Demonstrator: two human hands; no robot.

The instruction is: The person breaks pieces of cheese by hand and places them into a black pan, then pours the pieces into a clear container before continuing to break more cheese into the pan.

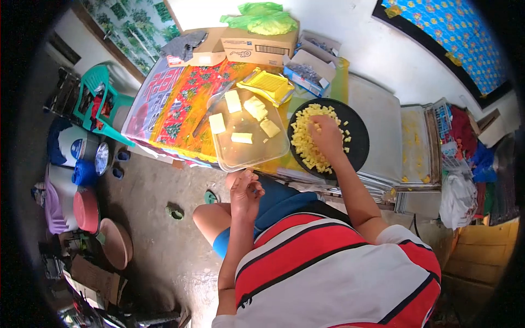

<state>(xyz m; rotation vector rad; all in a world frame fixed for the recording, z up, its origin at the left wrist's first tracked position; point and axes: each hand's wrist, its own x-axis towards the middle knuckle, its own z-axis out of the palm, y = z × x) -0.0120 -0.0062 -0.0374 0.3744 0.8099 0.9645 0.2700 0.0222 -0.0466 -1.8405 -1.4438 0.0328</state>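
My right hand [326, 135] reaches over a round black tray [358, 143], its fingers curled together among many small yellow cubes [306, 134]. Whether cubes are between the fingertips is hidden. Near the table's front edge, above my lap, my left hand [246, 192] is raised with loosely bent fingers and nothing visible in it. Just beyond it lies a clear plastic tray [235, 158] holding several pale yellow blocks [217, 123], some scored or partly cut. A long knife [204, 121] rests along the tray's left side. Behind the tray sits a yellow slatted cutter [267, 85].
Cardboard boxes [260, 46] stand at the table's back, one topped by a green plastic bag [257, 19]. An open box [311, 71] contains small packets. Stacked flat trays [377, 115] adjoin the table's right side. A green chair [98, 104] stands at left.
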